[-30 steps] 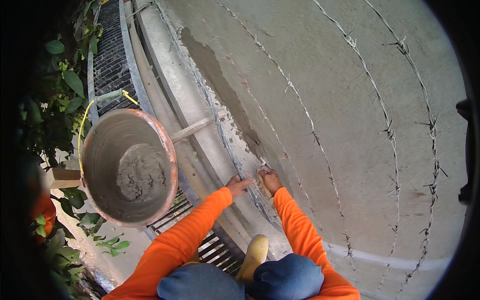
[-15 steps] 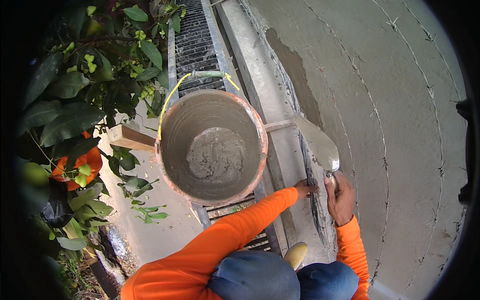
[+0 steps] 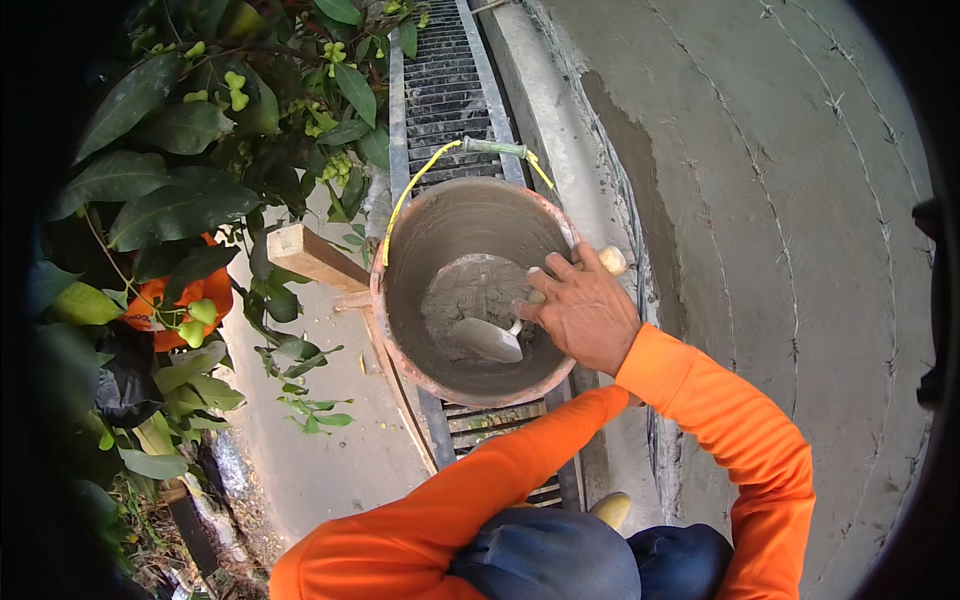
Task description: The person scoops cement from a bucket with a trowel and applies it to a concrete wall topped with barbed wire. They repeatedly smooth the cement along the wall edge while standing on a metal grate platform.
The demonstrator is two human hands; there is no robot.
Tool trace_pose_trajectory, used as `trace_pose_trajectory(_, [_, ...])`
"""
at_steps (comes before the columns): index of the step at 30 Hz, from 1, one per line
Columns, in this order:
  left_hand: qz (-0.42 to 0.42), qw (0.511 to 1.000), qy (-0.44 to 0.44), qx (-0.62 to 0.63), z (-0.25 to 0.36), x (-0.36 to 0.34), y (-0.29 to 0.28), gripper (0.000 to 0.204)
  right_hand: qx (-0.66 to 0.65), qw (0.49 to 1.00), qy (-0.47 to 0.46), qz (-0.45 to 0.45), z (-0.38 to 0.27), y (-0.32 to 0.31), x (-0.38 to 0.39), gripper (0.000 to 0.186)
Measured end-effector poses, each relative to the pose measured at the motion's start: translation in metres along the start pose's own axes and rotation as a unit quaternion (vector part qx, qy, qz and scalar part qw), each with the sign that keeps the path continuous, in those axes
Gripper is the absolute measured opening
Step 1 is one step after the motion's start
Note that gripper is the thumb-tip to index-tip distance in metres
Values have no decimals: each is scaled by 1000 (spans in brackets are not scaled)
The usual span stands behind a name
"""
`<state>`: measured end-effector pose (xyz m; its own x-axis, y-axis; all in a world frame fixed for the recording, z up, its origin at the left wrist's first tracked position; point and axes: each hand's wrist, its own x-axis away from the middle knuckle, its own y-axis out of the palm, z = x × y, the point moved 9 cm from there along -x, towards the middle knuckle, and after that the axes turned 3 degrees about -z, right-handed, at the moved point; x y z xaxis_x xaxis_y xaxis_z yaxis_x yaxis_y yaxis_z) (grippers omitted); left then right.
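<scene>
My right hand [image 3: 590, 310] grips a trowel by its handle, over the right rim of the bucket [image 3: 376, 325]. The pale handle end [image 3: 613, 261] pokes out past my fingers. Down in the bucket, the trowel blade [image 3: 490, 340] rests against wet grey mortar [image 3: 470, 290]. My left arm reaches across to the concrete ledge beside the bucket; my left hand is almost wholly hidden behind my right forearm, so its fingers do not show. The bucket has a yellow handle with a green grip [image 3: 490, 146], tipped toward its far side.
Under the bucket runs a slatted metal walkway [image 3: 445, 90]. A wooden beam [image 3: 315, 258] juts out at its left, near leafy branches [image 3: 190, 200]. Barbed wire strands [image 3: 760, 180] stretch along the grey surface to the right.
My right hand has swung left with the trowel, from the ledge into the bucket. The view has shifted, so the bucket appears farther right. My left hand has become hidden.
</scene>
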<state>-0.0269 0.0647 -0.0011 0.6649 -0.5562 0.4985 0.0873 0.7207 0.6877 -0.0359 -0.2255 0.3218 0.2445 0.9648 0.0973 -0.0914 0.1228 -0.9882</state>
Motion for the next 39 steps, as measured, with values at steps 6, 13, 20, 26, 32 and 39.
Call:
trace_pose_trajectory(6, [-4,1000,6,5,1,-3,1,39,-140,984,110,5,30,-20,49,26])
trace_pose_trajectory(13, [-18,999,11,32,-18,9,-27,42,-492,839,232,27,38,35,137,27])
trace_pose_trajectory(20, [-11,997,16,71,-23,12,-23,44,-645,642,353,215,36,90,248,28])
trace_pose_trajectory(26, [-39,999,-5,-13,-23,12,-6,45,-553,584,548,230,49,171,348,25])
trace_pose_trajectory(32, [-24,999,-20,-16,-22,15,-7,41,-667,393,617,139,72,293,368,23])
trace_pose_trajectory(39, [-36,999,-13,-7,-30,10,-11,40,-683,344,631,132,100,297,385,24])
